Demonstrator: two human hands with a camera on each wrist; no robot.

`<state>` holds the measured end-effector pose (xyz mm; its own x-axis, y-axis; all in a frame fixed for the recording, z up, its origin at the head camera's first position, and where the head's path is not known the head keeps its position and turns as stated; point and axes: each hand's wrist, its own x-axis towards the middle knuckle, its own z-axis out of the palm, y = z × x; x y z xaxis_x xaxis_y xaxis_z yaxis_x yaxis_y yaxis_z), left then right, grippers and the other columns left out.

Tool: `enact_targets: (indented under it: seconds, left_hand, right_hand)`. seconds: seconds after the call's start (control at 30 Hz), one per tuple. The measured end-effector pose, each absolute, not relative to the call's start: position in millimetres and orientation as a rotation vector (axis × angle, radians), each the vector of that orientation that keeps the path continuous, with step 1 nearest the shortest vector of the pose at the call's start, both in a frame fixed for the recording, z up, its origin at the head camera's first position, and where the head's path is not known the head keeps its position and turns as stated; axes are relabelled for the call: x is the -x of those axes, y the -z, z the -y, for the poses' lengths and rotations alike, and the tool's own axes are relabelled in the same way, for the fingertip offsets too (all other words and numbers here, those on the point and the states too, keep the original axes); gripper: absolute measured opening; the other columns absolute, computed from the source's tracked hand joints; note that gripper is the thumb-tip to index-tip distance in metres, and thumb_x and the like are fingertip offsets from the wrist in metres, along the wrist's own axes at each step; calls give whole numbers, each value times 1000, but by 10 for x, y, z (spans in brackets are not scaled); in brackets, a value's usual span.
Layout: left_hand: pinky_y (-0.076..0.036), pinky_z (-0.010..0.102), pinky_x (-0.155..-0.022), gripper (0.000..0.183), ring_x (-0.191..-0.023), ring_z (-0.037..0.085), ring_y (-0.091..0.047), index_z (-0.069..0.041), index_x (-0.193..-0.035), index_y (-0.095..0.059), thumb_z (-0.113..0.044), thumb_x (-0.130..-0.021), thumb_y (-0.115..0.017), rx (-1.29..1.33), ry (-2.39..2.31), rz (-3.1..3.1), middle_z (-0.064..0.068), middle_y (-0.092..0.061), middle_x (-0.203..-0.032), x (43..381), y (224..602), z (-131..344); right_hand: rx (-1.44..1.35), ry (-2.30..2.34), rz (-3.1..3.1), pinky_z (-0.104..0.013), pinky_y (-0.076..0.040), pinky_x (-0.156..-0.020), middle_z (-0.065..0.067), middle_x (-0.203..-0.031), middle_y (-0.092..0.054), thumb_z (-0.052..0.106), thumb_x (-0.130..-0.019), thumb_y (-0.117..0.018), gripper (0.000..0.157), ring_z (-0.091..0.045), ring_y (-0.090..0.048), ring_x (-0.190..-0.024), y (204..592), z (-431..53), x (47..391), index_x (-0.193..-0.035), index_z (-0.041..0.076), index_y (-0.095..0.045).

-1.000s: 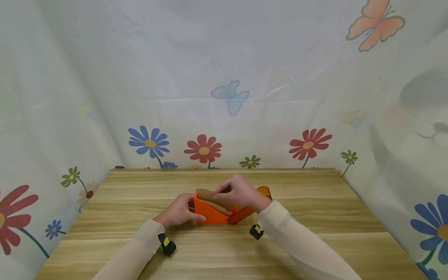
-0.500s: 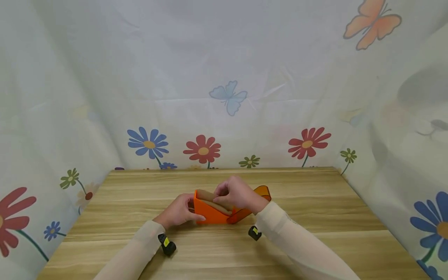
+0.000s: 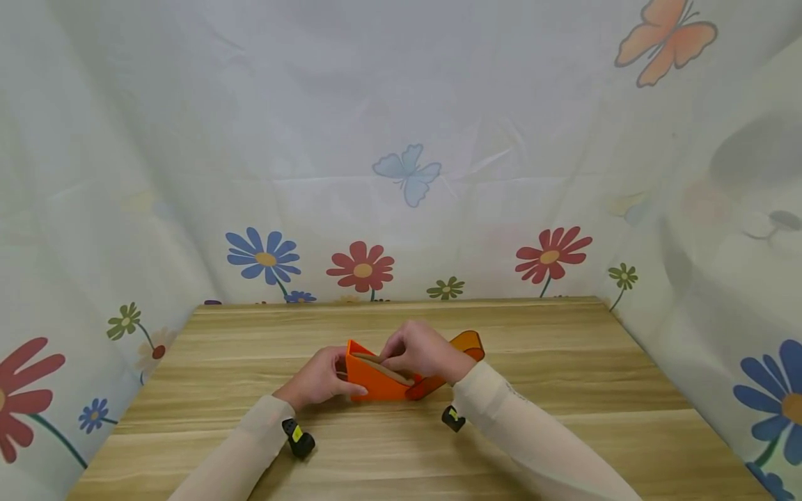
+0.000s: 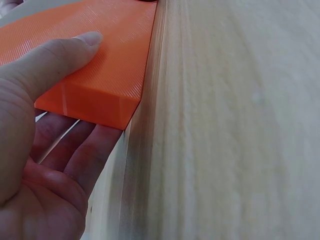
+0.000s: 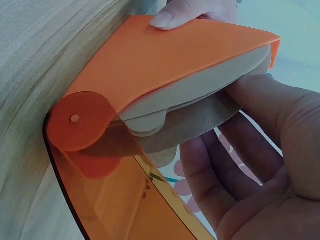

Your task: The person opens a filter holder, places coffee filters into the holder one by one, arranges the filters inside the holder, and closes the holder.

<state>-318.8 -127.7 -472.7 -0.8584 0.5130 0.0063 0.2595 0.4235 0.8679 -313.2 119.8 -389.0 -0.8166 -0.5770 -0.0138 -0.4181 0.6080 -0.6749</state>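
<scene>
An orange box with a ribbed surface stands on the table. Its see-through orange lid is swung open to the right on a round hinge. My left hand grips the box's left end, thumb on the front and fingers behind. Brown paper sheets with rounded tabs, which look like coffee filters, sit partly inside the box. My right hand pinches them at the opening, with the thumb on one side and fingers on the other. The filters' lower part is hidden by the box wall.
The wood-grain table extends around the box. A white curtain printed with flowers and butterflies hangs behind and on both sides. A small black camera sits on each wrist.
The right hand has moved slightly down and left. The paper filters have sunk deeper into the box, so less of them shows above its edge. The left hand keeps its hold.
</scene>
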Motion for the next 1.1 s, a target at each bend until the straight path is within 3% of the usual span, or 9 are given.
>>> enact_targets:
  seconds: [0.53,1.1]
  left_hand:
    - [-57,25,-92,51,-101,16,-70,-19,-124,-68,-34,-81,-89,-678,-1385,-2446,-4,-75,-114,3159,4705,1280]
    - [-57,30,-94,52,-102,16,-69,-19,-126,-67,-34,-81,-89,-663,-1393,-2436,-4,-74,-114,3152,4690,1269]
  right_hand:
    - [793,993,-2619,-22,-58,-70,8,-83,-77,14,-90,-80,7,-10,-64,-70,3914,-1140,3131,-91,18,-85]
    - [790,968,-2610,-25,-61,-74,5,-88,-78,11,-91,-78,10,-10,-68,-74,3732,-1180,3090,-97,15,-83]
